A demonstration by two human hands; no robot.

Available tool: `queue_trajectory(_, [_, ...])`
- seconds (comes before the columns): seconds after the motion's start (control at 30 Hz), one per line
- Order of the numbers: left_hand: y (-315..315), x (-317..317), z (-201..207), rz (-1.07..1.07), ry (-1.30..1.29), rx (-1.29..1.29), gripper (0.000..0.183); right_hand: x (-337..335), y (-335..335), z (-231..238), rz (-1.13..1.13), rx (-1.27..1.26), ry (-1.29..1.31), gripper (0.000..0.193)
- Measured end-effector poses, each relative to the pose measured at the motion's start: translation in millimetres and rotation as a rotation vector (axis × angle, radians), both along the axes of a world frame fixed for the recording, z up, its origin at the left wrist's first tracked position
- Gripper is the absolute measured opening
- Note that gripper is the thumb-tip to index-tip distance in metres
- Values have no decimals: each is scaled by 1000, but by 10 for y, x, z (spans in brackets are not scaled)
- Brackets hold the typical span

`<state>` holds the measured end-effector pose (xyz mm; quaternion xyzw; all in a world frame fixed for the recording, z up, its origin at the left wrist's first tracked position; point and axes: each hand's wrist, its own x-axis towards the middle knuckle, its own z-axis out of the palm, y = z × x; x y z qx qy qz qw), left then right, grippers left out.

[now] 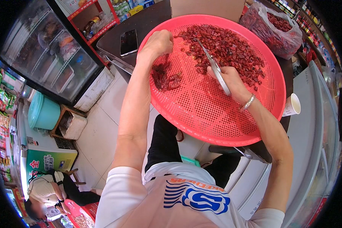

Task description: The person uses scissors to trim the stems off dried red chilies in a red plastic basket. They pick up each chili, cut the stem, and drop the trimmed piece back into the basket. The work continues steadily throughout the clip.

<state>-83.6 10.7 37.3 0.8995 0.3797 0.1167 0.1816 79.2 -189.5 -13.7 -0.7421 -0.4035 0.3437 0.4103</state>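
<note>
A large round pink plastic sieve tray rests on the dark table in front of me. Cut pieces of dried red chili are spread over its far and right part. A small heap of whole dried chilies lies at its left side. Above that heap, by the left rim, my left hand is closed on dried chilies, mostly hidden by the fingers. My right hand grips a pair of metal scissors, blades pointing away over the cut pieces.
A phone lies on the dark table left of the tray. A plastic bag of dried chilies stands behind right, a paper cup at the right. Left are a glass-door fridge and a teal bucket. Another person sits lower left.
</note>
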Motion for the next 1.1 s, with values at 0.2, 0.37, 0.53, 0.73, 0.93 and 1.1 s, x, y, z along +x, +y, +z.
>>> queue_trajectory(0.2, [181, -19, -226, 28, -256, -41, 19, -11, 8, 4, -4, -12, -44, 41])
queue_trajectory(0.37, [292, -21, -291, 77, -334, -220, 18, -19, 2, 23, -11, -20, -48, 42])
queue_trajectory(0.53, [367, -31, -377, 174, -265, -35, 14, -33, 17, 17, -19, -37, -60, 41])
queue_trajectory(0.73, [207, -33, -323, 199, -69, 194, 23, -20, 11, 13, -11, -14, -53, 40])
queue_trajectory(0.93, [16, -22, -225, -112, 31, -112, 24, -7, 28, -6, -5, -27, -72, 39])
queue_trajectory(1.1, [-169, 29, -198, -65, 198, 49, 23, -38, 5, 45, -12, -42, -32, 38])
